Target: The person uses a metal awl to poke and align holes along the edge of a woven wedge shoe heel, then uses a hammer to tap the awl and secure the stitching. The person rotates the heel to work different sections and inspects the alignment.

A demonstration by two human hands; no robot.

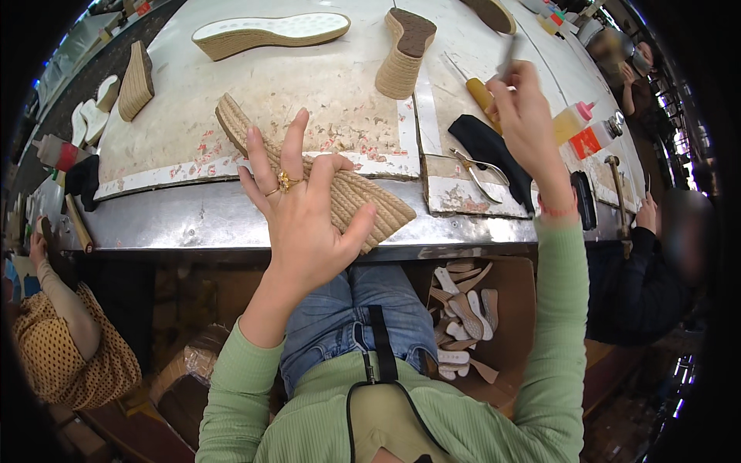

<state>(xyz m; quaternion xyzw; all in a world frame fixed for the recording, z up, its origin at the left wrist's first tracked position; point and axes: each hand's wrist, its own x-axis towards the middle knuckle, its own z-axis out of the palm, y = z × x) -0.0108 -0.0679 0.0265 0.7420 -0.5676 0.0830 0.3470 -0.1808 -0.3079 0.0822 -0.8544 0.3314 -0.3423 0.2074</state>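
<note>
My left hand holds a woven-rope wedge sole on its side at the table's front edge. The thumb and bent index finger press on it, while the other fingers spread over its surface. On the right, my right hand is raised over the table, its fingers closed on a thin grey tool, blurred, kind unclear. Below that hand lie a yellow-handled awl, a dark cloth and metal pliers.
Farther back stand more wedge soles, one white-topped and one brown-bottomed. Squeeze bottles and a hammer are at the right. A cardboard box of soles sits below the table. Other people work on both sides.
</note>
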